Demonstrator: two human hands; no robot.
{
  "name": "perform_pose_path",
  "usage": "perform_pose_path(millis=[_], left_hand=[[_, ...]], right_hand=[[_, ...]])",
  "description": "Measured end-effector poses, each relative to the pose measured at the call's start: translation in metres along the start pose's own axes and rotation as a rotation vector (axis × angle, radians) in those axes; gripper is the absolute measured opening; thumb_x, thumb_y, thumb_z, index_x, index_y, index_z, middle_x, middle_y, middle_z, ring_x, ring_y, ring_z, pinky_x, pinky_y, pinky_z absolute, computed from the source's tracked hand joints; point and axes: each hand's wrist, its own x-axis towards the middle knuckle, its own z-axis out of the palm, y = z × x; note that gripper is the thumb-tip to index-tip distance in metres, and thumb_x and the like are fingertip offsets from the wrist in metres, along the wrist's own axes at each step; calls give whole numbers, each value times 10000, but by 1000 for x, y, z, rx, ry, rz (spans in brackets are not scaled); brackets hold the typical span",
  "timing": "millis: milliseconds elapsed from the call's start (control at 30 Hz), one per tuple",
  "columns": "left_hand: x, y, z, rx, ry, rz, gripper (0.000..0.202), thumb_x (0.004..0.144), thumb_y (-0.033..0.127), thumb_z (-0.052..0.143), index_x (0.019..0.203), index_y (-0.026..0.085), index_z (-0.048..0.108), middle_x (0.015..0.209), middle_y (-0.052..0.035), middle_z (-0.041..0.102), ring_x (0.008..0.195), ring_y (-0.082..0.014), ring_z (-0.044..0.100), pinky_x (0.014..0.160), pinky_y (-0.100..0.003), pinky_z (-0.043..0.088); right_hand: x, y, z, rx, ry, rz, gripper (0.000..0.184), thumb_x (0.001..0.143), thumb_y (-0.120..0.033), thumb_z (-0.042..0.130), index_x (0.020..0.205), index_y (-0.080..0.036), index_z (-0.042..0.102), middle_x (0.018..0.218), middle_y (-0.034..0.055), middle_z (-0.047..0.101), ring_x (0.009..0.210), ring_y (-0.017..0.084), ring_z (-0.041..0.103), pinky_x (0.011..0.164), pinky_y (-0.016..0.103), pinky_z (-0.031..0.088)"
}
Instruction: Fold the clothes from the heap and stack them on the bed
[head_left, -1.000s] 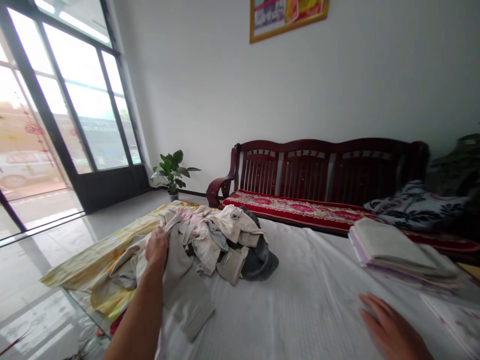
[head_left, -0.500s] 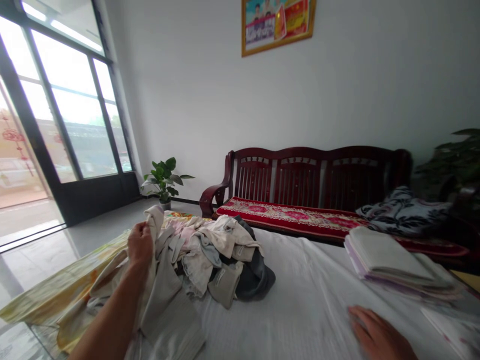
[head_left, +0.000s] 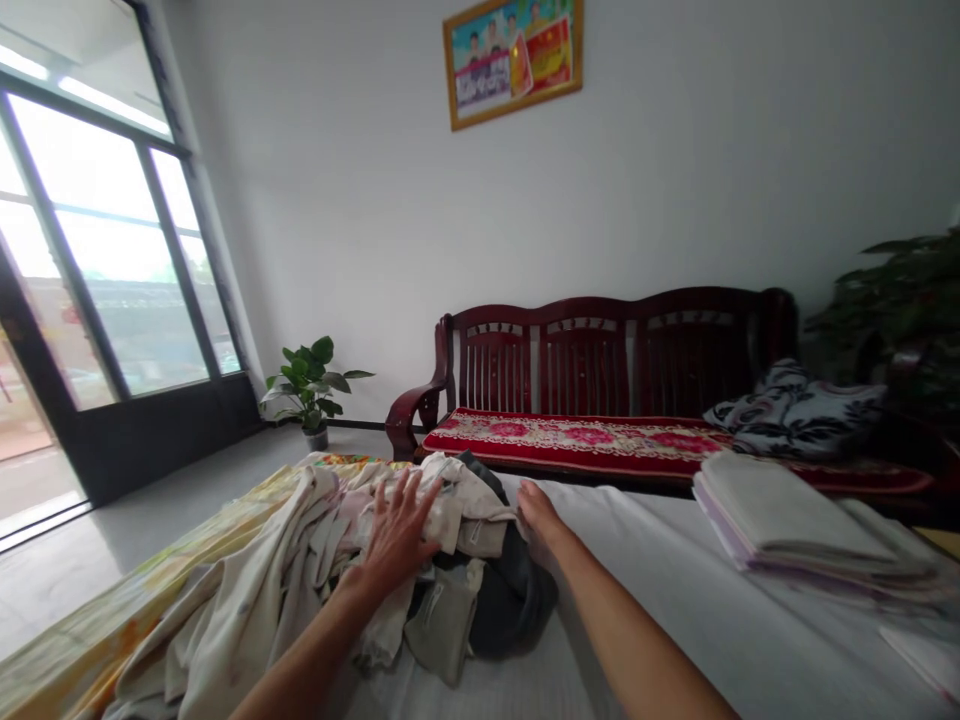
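Note:
A loose heap of clothes (head_left: 442,610) in cream, grey and dark tones lies on the white sheet (head_left: 637,590). My left hand (head_left: 397,535) is spread flat over the top of the heap, fingers apart. At the heap's right edge, beside the dark grey garment (head_left: 514,600), is my right hand (head_left: 538,508); its fingers point away from me and mostly hide one another, so their grip does not show. A long cream garment (head_left: 247,610) drapes to the left of my left forearm.
A stack of folded cloths (head_left: 795,515) sits on the right of the sheet. Yellow patterned cloth (head_left: 150,590) covers the left side. Behind stand a dark wooden bench (head_left: 577,370) with a red seat cover and a potted plant (head_left: 311,385).
My left hand has let go of the cream garment and moved right onto the heap. My right hand has come from the lower right to the heap's right edge. The view has shifted slightly.

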Motion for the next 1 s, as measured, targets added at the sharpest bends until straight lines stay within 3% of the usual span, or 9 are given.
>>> perform_pose_path(millis=[100,200,300,367,467,600,733,833,1000], left_hand=[[10,17,16,27,-25,104,938,670,261,763,1523,315,376,1618,-119,307,1506,-383,171,1196,-626,26],[17,23,23,58,-85,118,599,712,208,715,1295,298,614,1538,-116,437,1458,-393,278,1183,-646,69],[20,21,16,58,-133,99,316,763,137,619,1050,248,691,1276,-106,635,1265,-334,507,1150,-546,252],[18,13,6,34,-116,62,274,787,124,570,1017,230,674,1131,-89,667,1106,-285,583,1046,-440,378],[11,-7,-8,8,-31,-83,246,822,145,522,1027,216,638,1098,-79,646,1024,-250,595,913,-353,428],[7,-26,-16,17,-11,-283,244,858,185,495,1069,209,616,1120,-81,636,999,-247,608,849,-342,423],[16,-20,-16,42,-97,-267,228,860,201,498,1052,213,619,1106,-84,649,1015,-264,613,904,-378,398],[20,-15,-14,31,-115,-316,249,850,195,502,1071,202,618,1128,-107,647,1014,-280,617,932,-411,391],[18,-6,-17,78,-167,-334,284,854,148,501,1099,171,644,1175,-157,637,1117,-343,591,1078,-574,253]], right_hand=[[8,-3,21,35,-48,57,356,722,-328,609,1013,-137,681,1040,129,736,1054,329,640,935,449,470],[2,-13,30,64,-117,50,231,661,-290,656,828,-134,692,797,79,732,787,264,660,754,376,500],[-8,-33,21,62,-110,-9,168,645,-288,681,758,-163,677,696,16,692,720,205,614,695,311,460],[-14,-49,5,43,-90,-57,145,647,-296,686,730,-179,667,672,-7,668,695,179,579,667,284,431],[-26,-81,-33,5,-54,-126,152,659,-330,698,717,-195,661,678,-24,642,674,156,533,642,269,396],[-59,-135,-83,10,-24,-248,247,694,-430,718,727,-199,637,690,-22,615,671,150,515,624,268,386],[-99,-174,-116,13,20,-352,350,705,-497,753,679,-209,555,633,-49,519,607,117,441,584,256,357],[-127,-166,-141,61,110,-325,433,675,-530,785,659,-213,491,610,-69,451,585,103,393,553,243,325],[-181,-110,-188,263,257,-42,457,613,-539,842,672,-206,533,591,-63,502,563,114,451,537,247,363]])
